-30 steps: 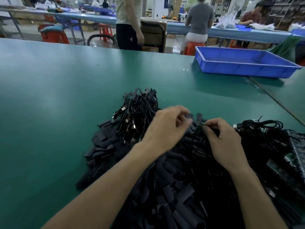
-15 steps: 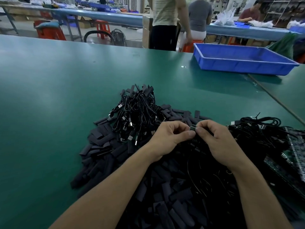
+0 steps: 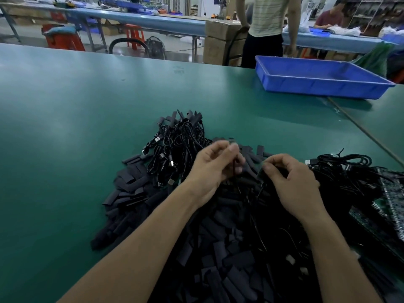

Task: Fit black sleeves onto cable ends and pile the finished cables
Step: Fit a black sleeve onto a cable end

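A broad heap of loose black sleeves [image 3: 220, 241] covers the green table in front of me. Behind it lies a pile of coiled black cables [image 3: 177, 147] with metal plugs. My left hand [image 3: 215, 166] is raised over the heap and pinches a thin black cable [image 3: 234, 170] between thumb and fingers. My right hand [image 3: 291, 180], a short gap to the right, pinches a black sleeved cable end [image 3: 262, 172] at its fingertips. The strand between the hands is hard to follow against the dark heap.
More tangled black cables [image 3: 343, 162] and green circuit boards [image 3: 391, 193] lie at the right. A blue tray [image 3: 317, 77] stands at the far right of the table [image 3: 76, 127]. A person [image 3: 265, 29] stands behind the table's far edge.
My hands, which met over one small piece half a second ago, have drawn apart. The left hand has risen and moved left with the cable. The person behind has stepped right.
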Action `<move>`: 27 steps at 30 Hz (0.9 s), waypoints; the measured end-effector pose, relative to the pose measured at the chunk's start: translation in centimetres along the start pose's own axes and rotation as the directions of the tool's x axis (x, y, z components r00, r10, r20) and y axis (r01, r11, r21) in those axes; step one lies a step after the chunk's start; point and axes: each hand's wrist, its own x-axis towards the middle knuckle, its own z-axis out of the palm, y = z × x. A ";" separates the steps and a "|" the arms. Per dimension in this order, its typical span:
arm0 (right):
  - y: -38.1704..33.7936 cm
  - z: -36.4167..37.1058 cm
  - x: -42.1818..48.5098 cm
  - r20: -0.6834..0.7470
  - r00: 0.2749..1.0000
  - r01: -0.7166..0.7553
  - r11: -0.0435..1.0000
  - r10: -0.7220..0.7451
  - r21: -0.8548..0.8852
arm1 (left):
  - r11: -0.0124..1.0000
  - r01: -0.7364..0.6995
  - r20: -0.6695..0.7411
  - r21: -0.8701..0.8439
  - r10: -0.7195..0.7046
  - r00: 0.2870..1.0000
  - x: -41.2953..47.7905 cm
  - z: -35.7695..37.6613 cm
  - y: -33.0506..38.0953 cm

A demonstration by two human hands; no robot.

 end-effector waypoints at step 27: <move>-1.2 2.9 -1.7 0.206 0.967 0.236 0.823 -0.148 -0.517 | 0.493 -0.246 -0.039 0.835 0.498 0.866 -0.3 -2.1 7.2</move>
